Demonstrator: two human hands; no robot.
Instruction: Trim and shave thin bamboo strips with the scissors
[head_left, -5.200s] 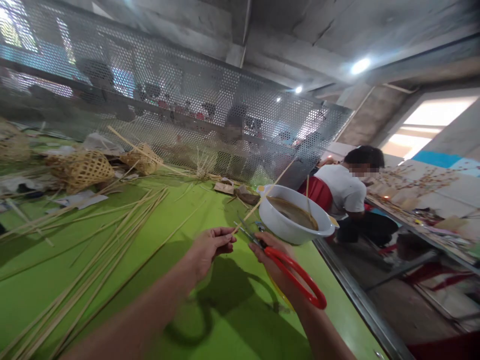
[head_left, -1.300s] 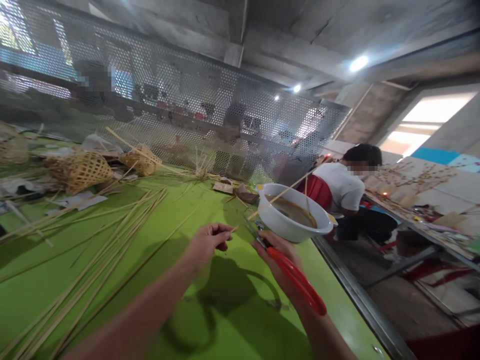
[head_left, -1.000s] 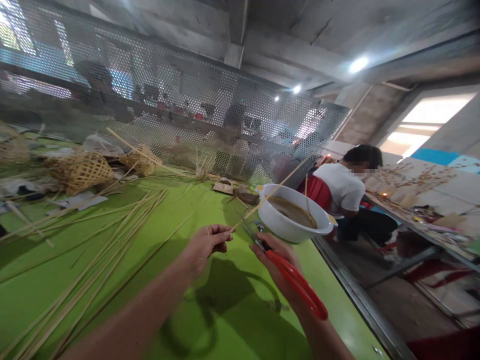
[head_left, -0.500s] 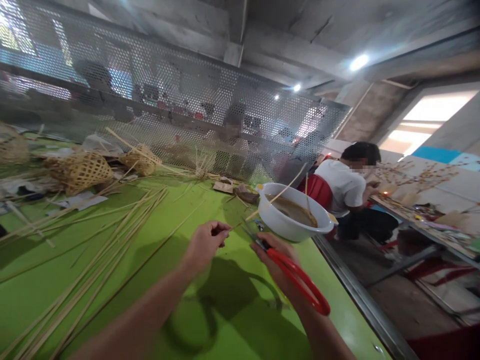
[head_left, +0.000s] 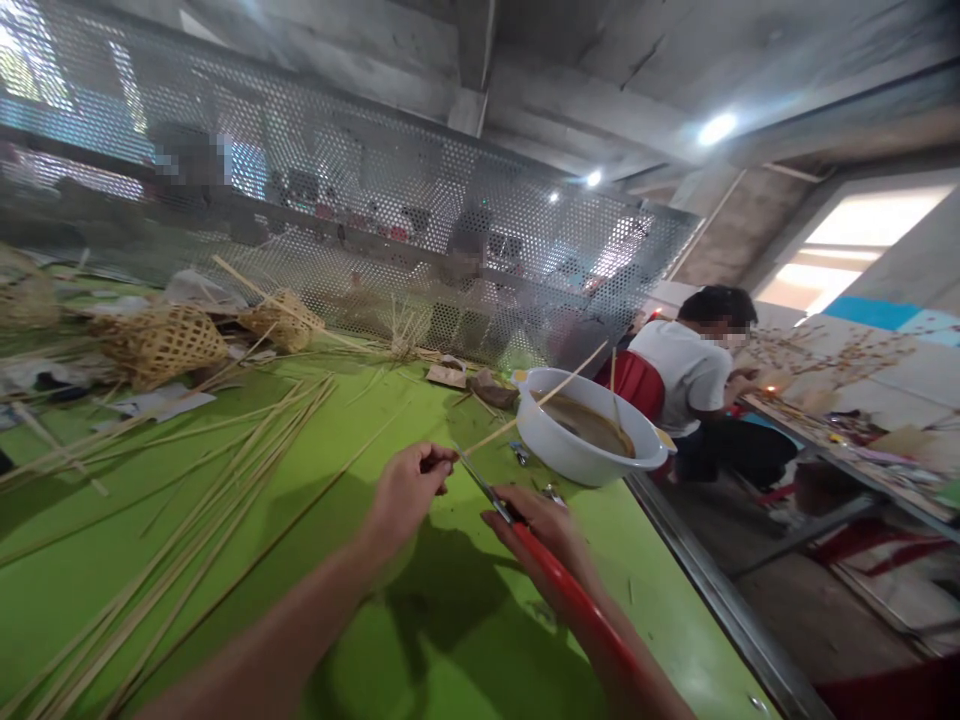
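My left hand (head_left: pixel 414 488) is closed, its thumb and fingertips pinching one end of a thin bamboo strip (head_left: pixel 571 376). The strip slants up to the right and passes over the rim of a white basin (head_left: pixel 577 462) of brownish water. In my right hand (head_left: pixel 553 528) is a pair of scissors (head_left: pixel 566 575) with red handles. Their narrow metal blades reach the strip right beside my left fingertips. Whether the blades are fully closed on it is too small to tell.
Long bamboo strips (head_left: pixel 251 470) lie across the green table (head_left: pixel 360 420) at left. Woven bamboo baskets (head_left: pixel 169 342) and scraps sit behind, before a perforated metal screen (head_left: pixel 360 200). Small metal clips (head_left: pixel 517 453) lie near the basin. A person in a white shirt (head_left: pixel 667 365) sits at another table.
The scissors have turned and moved left, bringing the blade tips to my left fingertips. The bamboo strip over the basin has shifted slightly down and left. My left hand has barely moved.
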